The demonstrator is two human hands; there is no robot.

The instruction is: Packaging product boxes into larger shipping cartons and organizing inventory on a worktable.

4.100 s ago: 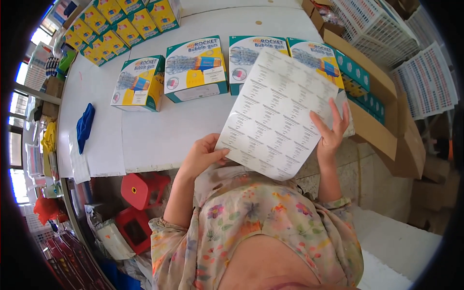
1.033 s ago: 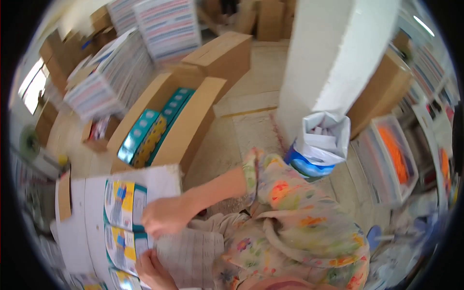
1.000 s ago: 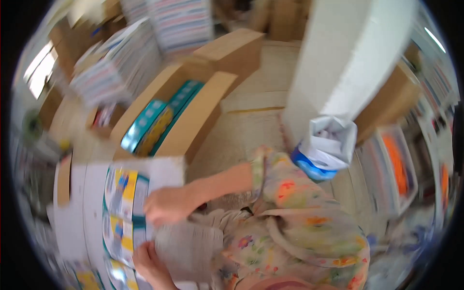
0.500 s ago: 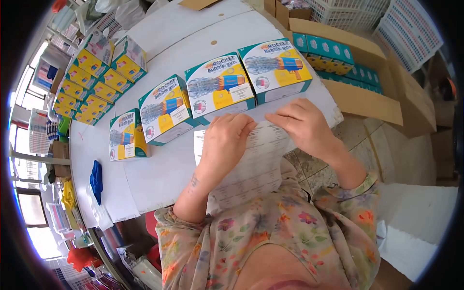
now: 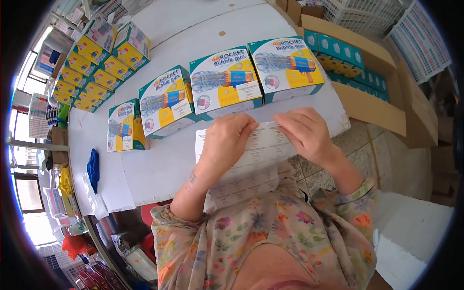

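Between my hands hangs a white sheet of printed labels point(image 5: 263, 145), its lower part draping toward my lap. My left hand point(image 5: 231, 137) is closed, thumb and fingertips pinching the sheet's upper edge. Closed as well, my right hand point(image 5: 307, 133) has its fingertips pressed together at the sheet's upper right; whether a loose label is between them is too small to tell. Just beyond stand bubble gun boxes in a row: a far-right box point(image 5: 286, 63), a box left of it point(image 5: 224, 79), another further left point(image 5: 166, 104) and a leftmost one point(image 5: 123, 128). The three left boxes carry small white labels on their fronts.
More yellow and green boxes point(image 5: 96, 70) are stacked at the table's far left. A blue cloth point(image 5: 93, 171) lies near the left edge of the white table point(image 5: 159, 174). At the right, an open carton point(image 5: 367, 113) holds rows of green boxes. White crates point(image 5: 360, 19) stand behind.
The head view has shifted slightly. The sheet's upper part is now spread flatter between my hands, with its lower part folded under. Both hands stay at its upper edge.
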